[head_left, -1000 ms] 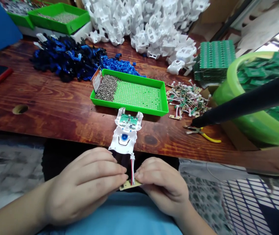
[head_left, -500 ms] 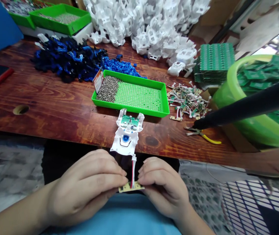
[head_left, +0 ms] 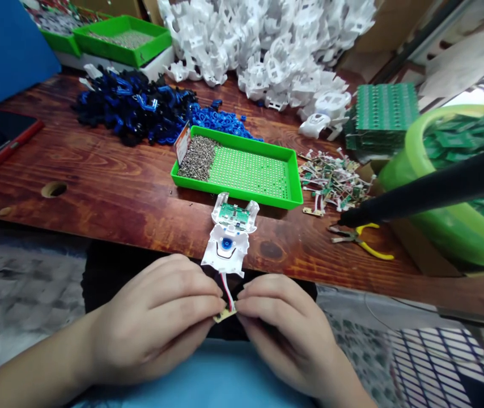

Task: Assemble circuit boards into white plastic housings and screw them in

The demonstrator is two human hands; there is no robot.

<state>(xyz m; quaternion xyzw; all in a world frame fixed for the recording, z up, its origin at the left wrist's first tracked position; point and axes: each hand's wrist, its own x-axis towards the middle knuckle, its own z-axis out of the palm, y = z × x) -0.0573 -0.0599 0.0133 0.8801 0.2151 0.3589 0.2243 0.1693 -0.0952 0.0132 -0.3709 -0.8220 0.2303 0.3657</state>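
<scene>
Just off the front edge of the table (head_left: 110, 198), the left hand (head_left: 161, 317) and right hand (head_left: 284, 326) pinch 1 small tan circuit board (head_left: 224, 315) between them, fingers closed on its 2 ends. Red, white and dark wires (head_left: 226, 290) rise from it towards the white shell (head_left: 225, 249), which lies at the table edge, near the green tray (head_left: 246, 170) of screws (head_left: 198, 158).

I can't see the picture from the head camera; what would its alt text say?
Two bare hands, left and right, hold a small tan board with red and white wires. Beyond, a white shell lies at the table's edge, before a green tray of screws.
</scene>
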